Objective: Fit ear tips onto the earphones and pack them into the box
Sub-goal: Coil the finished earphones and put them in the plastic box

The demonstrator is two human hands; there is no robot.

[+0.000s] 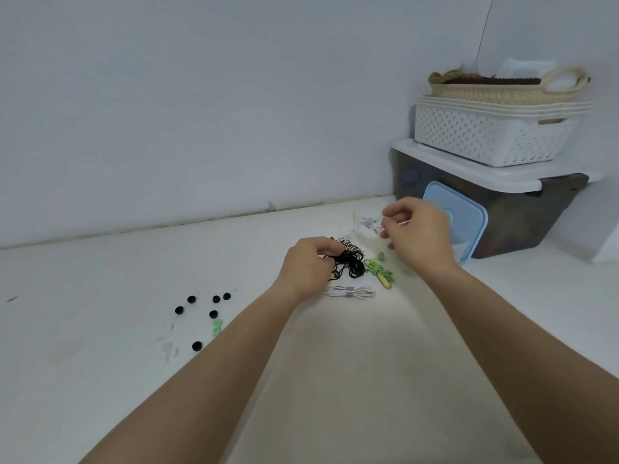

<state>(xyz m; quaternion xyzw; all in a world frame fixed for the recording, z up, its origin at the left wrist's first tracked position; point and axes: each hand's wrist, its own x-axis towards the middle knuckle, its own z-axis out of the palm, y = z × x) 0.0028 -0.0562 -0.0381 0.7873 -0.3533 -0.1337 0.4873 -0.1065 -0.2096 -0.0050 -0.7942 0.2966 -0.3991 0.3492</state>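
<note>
Black earphones (352, 262) in left hand (310, 262); white bundle (350, 292) lengthwise left-right.

Fingers (395, 213) of the right hand (420, 237) blurred, the small white piece (404, 223) between them too small to identify, box (470, 219) partly hidden behind those fingers, black earphones (353, 264) half covered under fingers (322, 244) of the left hand (308, 266)

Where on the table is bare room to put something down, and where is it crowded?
Bare: the left table between the black ear tips and the wall; the near strip this side of the white cable. Crowded: around the black earphones and green earphones.
</note>
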